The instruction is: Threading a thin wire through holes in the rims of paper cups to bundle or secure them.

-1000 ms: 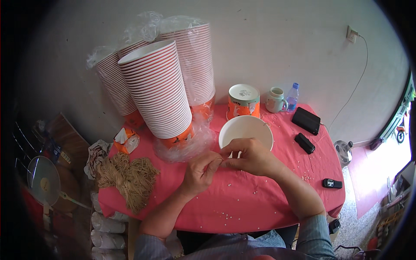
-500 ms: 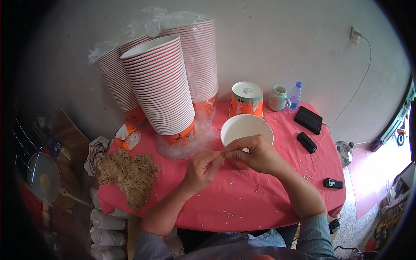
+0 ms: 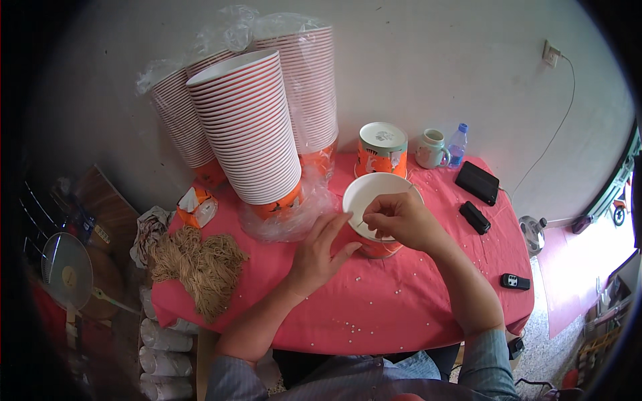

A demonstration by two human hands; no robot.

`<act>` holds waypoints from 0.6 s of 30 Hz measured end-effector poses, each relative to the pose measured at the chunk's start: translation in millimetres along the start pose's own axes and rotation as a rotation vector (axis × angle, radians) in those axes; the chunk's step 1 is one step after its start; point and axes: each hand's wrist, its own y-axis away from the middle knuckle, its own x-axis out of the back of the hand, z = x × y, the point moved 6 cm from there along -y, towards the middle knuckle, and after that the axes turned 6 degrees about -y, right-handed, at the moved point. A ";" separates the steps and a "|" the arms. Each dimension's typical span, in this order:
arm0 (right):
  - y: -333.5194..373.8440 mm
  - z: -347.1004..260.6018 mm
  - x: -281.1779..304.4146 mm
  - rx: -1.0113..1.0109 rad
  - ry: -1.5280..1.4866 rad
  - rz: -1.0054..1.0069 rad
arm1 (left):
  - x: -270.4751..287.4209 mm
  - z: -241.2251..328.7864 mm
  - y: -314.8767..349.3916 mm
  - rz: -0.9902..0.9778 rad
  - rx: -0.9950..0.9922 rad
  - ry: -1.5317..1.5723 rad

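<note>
A white-lined paper bucket [image 3: 364, 190] with an orange outside stands upright before me. My right hand [image 3: 404, 219] is closed in a pinch over its near rim. A short end of thin cord [image 3: 362, 223] sticks out from those fingertips. Just left of the bucket, my left hand [image 3: 317, 257] is open, thumb and fingers apart, with nothing in it. A heap of loose beige cords [image 3: 200, 271] lies at the table's left. Behind the bucket sits another orange bucket [image 3: 382, 150], upside down.
Tall stacks of nested buckets [image 3: 247, 127], some in clear plastic, stand at the back left. A mug [image 3: 430, 150], a water bottle [image 3: 457, 147], a black case [image 3: 477, 184] and a small remote-like device [image 3: 514, 281] are at right. White bits dot the red tablecloth [image 3: 401, 321].
My hands, together at the bucket's near side before, have parted. The left has opened and let go of the cord; the right has stayed by the rim, still pinching.
</note>
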 end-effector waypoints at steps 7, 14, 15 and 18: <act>14.1 -10.2 -10.0 -0.046 0.150 -0.012 | -0.5 1.7 5.3 -0.036 -0.127 -0.093; 20.1 -11.8 -13.7 -0.011 0.266 -0.041 | -3.4 6.8 7.3 -0.082 -0.146 -0.093; 19.7 -13.1 -12.4 0.038 0.296 -0.023 | -2.7 6.4 6.9 -0.080 -0.148 -0.099; 20.5 -12.3 -13.5 0.108 0.359 -0.023 | -2.9 7.5 6.2 -0.079 -0.155 -0.099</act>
